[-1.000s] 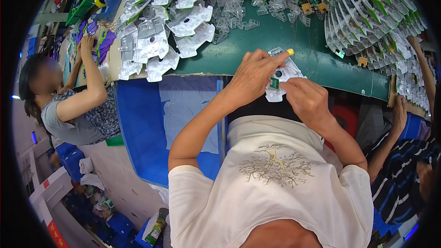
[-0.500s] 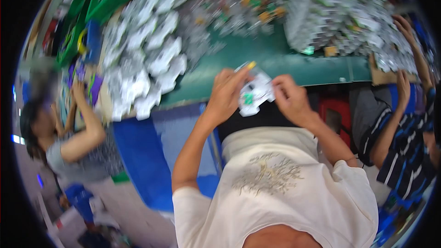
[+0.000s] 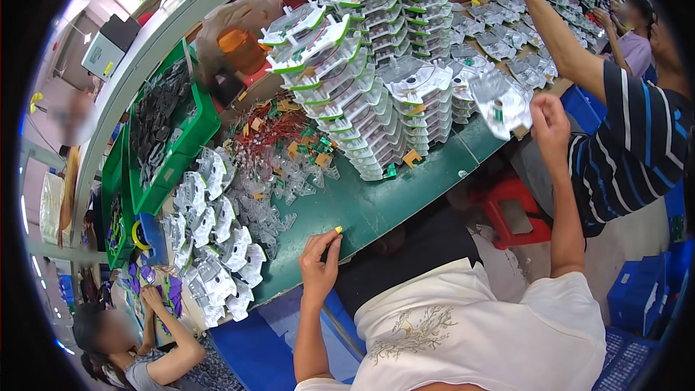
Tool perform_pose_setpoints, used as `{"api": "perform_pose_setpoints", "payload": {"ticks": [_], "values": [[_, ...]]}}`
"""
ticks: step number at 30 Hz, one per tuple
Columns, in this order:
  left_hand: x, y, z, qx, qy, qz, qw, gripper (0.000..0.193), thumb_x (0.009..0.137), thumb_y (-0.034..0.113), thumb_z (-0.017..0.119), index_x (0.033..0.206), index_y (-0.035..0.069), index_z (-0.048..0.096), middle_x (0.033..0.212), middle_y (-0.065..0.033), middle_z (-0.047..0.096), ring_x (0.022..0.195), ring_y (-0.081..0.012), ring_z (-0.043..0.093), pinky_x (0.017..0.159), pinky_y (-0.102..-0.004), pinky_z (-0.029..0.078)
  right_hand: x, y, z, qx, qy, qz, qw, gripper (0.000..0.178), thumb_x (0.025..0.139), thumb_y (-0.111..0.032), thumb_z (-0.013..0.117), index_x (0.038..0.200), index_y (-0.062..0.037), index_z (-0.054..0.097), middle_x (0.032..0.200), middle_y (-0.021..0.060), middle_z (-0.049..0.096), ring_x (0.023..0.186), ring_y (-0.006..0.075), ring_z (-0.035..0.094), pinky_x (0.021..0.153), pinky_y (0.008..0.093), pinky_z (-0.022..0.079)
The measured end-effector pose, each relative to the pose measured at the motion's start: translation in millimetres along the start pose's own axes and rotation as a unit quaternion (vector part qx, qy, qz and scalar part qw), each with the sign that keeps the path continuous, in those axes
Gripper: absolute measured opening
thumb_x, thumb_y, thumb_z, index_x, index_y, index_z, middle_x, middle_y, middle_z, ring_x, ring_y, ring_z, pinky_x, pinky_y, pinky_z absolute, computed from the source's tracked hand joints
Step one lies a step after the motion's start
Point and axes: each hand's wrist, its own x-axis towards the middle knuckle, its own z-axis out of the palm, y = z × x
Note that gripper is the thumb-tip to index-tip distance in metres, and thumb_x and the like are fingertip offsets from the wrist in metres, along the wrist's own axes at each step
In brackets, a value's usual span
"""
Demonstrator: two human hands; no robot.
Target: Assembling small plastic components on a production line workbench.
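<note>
My left hand (image 3: 318,262) hovers over the front edge of the green table, fingers closed in a pinch. A small yellow piece (image 3: 339,230) shows at its fingertips; whether it is held or worn on a finger I cannot tell. Out to the right, my right hand (image 3: 552,124) grips the edge of a clear and silvery plastic housing (image 3: 498,101) bearing a small green board. That housing is beside the tall stacks of similar housings (image 3: 340,101), several of them edged in bright green.
Loose housings (image 3: 217,253) cover the table's left end. Clear small parts (image 3: 264,199) and red wires (image 3: 268,127) lie mid-table, near green bins (image 3: 199,119). One co-worker (image 3: 148,347) works at left, another in a striped shirt (image 3: 630,137) at right. A red stool (image 3: 510,210) stands below.
Both hands were together on the housing in front of my body. My right hand has carried it rightward toward the stacks, while my left hand has come away from it. The view has turned.
</note>
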Motion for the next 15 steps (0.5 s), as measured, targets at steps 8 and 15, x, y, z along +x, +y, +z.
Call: {"api": "perform_pose_setpoints", "payload": {"ticks": [8,15], "values": [[-3,3,10,0.016,-0.011,-0.026,0.999,0.016,0.088,-0.001,0.067,0.103,-0.002,0.070,0.091,-0.0130,0.072,0.082,-0.0255,0.067,0.076,-0.0335,0.052,93,52,41,0.055,-0.165,0.059,0.983,0.015,0.096,-0.012,0.060,0.109,-0.0046,0.056,0.067,-0.0056,0.052,0.050,0.0022,0.045,0.044,0.0200,0.033],[-10,-5,6,0.011,0.014,-0.046,0.999,0.015,0.087,0.000,0.068,0.102,-0.002,0.070,0.090,-0.0142,0.070,0.081,-0.0276,0.065,0.075,-0.0342,0.051,95,82,57,-0.031,-0.027,-0.075,0.996,0.023,0.097,-0.023,0.065,0.112,-0.0062,0.066,0.078,-0.0049,0.059,0.060,0.0030,0.047,0.048,0.0206,0.034]]}}
